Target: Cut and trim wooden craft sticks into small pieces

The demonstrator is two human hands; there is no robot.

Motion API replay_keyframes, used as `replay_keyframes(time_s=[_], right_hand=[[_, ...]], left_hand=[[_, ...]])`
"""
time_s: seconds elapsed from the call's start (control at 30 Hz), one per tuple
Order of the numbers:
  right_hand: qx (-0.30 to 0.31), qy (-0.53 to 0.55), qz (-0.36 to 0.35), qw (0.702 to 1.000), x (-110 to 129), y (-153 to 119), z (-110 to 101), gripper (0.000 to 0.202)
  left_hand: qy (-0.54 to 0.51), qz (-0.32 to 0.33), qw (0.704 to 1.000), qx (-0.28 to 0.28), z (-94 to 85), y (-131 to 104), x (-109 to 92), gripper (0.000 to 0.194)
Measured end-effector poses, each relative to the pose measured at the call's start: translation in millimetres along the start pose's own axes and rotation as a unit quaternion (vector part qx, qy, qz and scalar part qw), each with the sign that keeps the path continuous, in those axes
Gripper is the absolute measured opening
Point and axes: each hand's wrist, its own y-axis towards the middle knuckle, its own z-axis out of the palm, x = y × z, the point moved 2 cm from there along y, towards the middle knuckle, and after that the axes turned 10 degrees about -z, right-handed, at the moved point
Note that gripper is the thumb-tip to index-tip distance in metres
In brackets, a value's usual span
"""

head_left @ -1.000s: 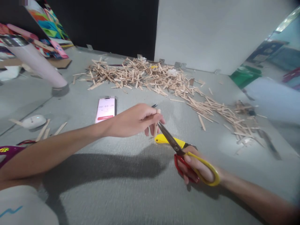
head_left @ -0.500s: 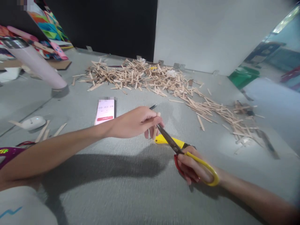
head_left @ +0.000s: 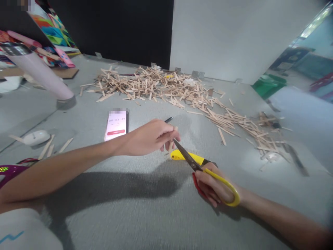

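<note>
My left hand pinches a short wooden stick above the grey table. In my right hand is a pair of scissors with one yellow and one red handle. Their blades look closed, and the tips reach the fingers of my left hand beside the stick; whether they touch it I cannot tell. Under the blades lies a yellow-handled utility knife. A dark pen rests just behind my left hand, partly hidden by it.
A long heap of wooden sticks spreads along the back and right. A phone showing a timer lies left of centre. Further left are a white mouse, loose sticks and a pale pink bottle. A green bin stands beyond the table.
The scissors' handles and the fingers of my right hand have drawn slightly closer together. Less of the stick shows below my left fingers. The rest stays nearly the same.
</note>
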Motion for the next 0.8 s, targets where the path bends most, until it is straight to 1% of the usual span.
replay_keyframes(time_s=[0.13,0.27,0.4,0.57,0.8], right_hand=[[-0.015,0.009,-0.005,1.0,-3,-1,1,0.08],[-0.008,0.055,-0.044,0.997,-9,1,2,0.074],[-0.003,0.078,-0.05,0.996,-13,3,1,0.07],[-0.009,0.056,-0.06,0.997,-6,4,2,0.071],[-0.034,0.041,-0.033,0.998,-1,3,6,0.072]], left_hand=[[-0.055,-0.011,0.998,0.032,-1.0,-1,0,0.041],[-0.095,-0.021,0.994,0.047,-0.7,0,-1,0.042],[-0.107,-0.021,0.993,0.043,-0.4,2,0,0.04],[-0.113,-0.025,0.993,0.035,0.3,3,0,0.037],[-0.114,-0.029,0.992,0.033,0.0,2,-3,0.035]])
